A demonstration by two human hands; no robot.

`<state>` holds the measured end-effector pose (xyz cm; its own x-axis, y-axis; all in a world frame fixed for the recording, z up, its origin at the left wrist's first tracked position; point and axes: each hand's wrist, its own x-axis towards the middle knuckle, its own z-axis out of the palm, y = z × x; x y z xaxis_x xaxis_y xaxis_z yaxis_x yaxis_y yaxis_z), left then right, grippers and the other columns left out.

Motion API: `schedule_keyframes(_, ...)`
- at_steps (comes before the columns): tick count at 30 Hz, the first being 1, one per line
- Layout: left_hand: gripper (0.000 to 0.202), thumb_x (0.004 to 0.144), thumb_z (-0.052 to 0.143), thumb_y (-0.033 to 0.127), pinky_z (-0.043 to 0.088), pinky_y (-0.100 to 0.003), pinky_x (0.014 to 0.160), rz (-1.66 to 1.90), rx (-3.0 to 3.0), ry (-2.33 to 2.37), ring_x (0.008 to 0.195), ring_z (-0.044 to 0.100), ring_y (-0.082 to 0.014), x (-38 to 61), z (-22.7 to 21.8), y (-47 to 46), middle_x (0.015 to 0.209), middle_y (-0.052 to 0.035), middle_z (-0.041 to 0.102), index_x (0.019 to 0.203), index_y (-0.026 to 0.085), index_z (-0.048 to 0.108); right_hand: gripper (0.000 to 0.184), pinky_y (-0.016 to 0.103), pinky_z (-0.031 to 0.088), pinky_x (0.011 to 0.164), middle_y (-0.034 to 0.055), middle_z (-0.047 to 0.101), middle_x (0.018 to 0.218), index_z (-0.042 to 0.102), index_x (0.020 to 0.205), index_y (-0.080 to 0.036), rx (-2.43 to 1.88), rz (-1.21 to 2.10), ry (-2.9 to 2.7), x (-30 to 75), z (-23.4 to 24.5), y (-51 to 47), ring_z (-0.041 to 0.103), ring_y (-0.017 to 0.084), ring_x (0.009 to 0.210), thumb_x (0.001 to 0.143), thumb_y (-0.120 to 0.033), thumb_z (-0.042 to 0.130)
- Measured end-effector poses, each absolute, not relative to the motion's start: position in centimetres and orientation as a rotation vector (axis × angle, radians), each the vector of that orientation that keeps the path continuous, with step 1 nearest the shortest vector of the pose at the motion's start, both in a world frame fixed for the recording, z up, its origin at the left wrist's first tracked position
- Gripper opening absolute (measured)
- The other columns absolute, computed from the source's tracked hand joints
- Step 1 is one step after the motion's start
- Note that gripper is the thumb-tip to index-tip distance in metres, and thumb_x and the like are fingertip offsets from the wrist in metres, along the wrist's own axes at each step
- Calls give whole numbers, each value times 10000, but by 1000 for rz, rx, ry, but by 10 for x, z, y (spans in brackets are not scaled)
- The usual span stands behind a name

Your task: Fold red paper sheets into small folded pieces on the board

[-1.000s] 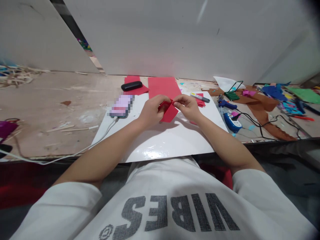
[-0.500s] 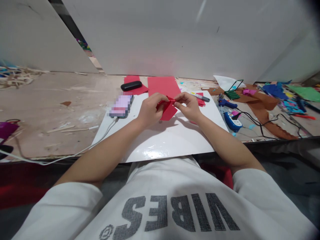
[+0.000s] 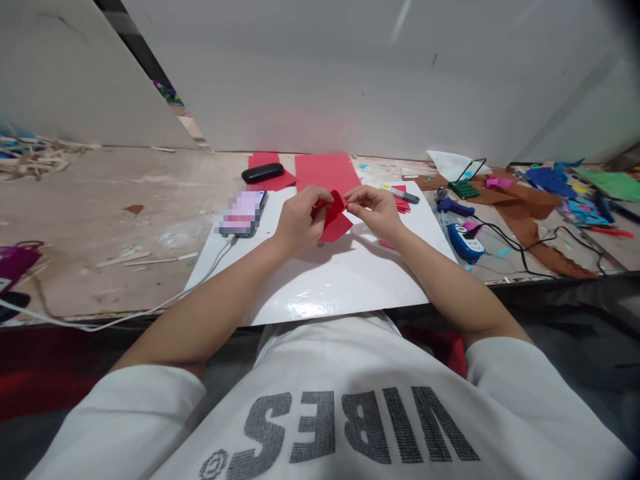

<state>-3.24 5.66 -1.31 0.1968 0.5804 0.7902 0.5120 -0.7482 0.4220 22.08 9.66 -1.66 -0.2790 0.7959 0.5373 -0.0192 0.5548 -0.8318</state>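
A folded piece of red paper [image 3: 336, 230] is held above the white board, with one flap standing up and another hanging toward me. My left hand [image 3: 305, 217] is closed on its left side, thumb and fingers pinching it. At its right edge, the thumb and forefinger of my right hand [image 3: 375, 210] pinch a corner. Directly behind the hands lies a larger red sheet [image 3: 327, 170]. A small stack of red paper pieces [image 3: 403, 203] sits just beyond my right hand, with a grey marker [image 3: 400, 194] on top.
The white board [image 3: 320, 287] reaches the table's front edge. To the left are a phone [image 3: 243, 212] on a white cable and a black case [image 3: 263, 173]. On the right lie a blue glue gun [image 3: 455, 205], a blue power socket [image 3: 466, 243], black cords and brown paper [image 3: 527, 220].
The red paper's upper flap has opened and turned slightly between my hands. My right fingertips have shifted a little along its right edge. Both arms stay nearly in place.
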Motion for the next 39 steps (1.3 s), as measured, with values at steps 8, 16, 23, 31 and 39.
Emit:
schedule_keyframes(8,192,1051,671,161,594,-379,770,1578,2459,1008,902,805,-211,-33,-15,58,1094,-42,906,1169,272,774,621,439,720,1035,91,921,1192,918,1010,-278,-601,937,-1828,225,-12,93,848,241,1062,926,-883,1031)
schedule_keyframes(16,163,1081,682,185,586,-385,768,1520,2477,965,903,809,-215,-34,-10,58,1078,-45,907,1144,280,798,404,493,692,1100,73,915,1178,958,1069,-319,-542,898,-1913,229,-14,99,852,262,1093,1019,-716,1013)
schedule_keyframes(23,283,1019,645,98,559,-366,759,1501,2558,894,892,781,-224,-35,-6,55,1035,-55,870,1075,270,862,144,488,664,1050,70,885,1182,862,1065,-304,-535,746,-1995,228,-12,92,809,275,1086,1077,-443,900)
schedule_keyframes(31,269,1067,661,213,615,-401,818,1361,2489,989,959,838,-272,-33,-7,54,1112,-95,924,1181,279,895,44,483,649,995,56,888,1097,781,1057,-297,-676,600,-1995,225,-16,90,773,284,1021,1033,-309,746)
schedule_keyframes(39,208,1046,668,197,640,-408,830,1374,2448,987,934,836,-269,-33,-11,57,1076,-78,906,1123,281,842,118,506,684,1014,65,910,1094,833,1016,-305,-578,593,-1982,223,-15,91,828,297,1030,1075,-284,733)
